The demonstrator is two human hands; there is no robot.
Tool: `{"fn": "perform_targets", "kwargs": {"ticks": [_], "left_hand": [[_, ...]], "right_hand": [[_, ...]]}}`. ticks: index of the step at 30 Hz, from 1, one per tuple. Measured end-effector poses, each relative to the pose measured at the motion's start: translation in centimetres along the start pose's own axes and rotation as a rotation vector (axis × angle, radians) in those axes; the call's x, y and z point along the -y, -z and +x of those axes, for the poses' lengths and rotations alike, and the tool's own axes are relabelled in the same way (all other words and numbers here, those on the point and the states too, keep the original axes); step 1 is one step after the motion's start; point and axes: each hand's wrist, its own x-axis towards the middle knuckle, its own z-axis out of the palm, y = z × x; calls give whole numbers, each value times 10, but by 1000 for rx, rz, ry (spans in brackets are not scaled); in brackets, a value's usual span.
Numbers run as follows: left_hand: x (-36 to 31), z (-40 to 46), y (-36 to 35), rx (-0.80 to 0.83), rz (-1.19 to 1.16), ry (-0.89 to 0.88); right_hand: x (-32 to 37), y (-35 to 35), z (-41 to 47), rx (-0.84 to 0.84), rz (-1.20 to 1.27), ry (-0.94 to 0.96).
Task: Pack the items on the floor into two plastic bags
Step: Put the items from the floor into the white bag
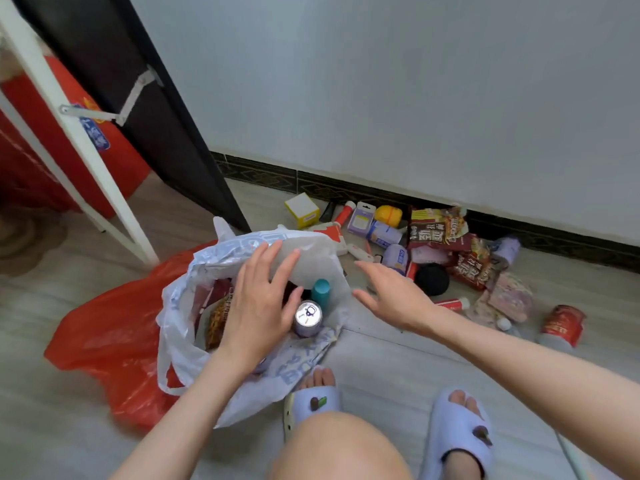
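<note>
White plastic, printed in pale blue, makes up the bag [242, 344] standing open in front of you on the floor [398, 368], and a red bag [114, 327] lies crumpled under and behind it on your left. Your left hand [259, 299] hovers over the white bag's mouth with its fingers spread and nearly straight, holding nothing. Just beside that hand, inside the bag, a silver can [308, 317] stands upright next to a teal bottle cap [320, 290], with a snack packet [216, 320] tucked against the bag's left side. Your right hand [391, 299] is out over the floor to the right of the bag, fingers loose and open, also empty. Beyond it, along the foot of the wall [415, 98], the unpacked items sit in a heap: a yellow box [302, 209], two dark noodle packets [437, 226], a black round thing [432, 279] and a red can [562, 324] on its side, well apart from the bag. Your slippers [457, 431] show at the bottom.
</note>
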Motion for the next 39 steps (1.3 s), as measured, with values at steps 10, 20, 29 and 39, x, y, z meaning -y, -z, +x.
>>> {"fn": "perform_targets", "kwargs": {"ticks": [10,20,29,39], "left_hand": [[-58,27,-136,406,74,-193],[-41,74,-282,642,485,-66],[-9,94,-314,852,538,189],[-15,81,-313,713,140,66]], "right_hand": [[-141,9,-35,-67,-47,-249],[-236,-92,22,174,-167,-138],[-233,-141,60,190,-221,-46],[-222,-131,42,143,-1,-238]]}}
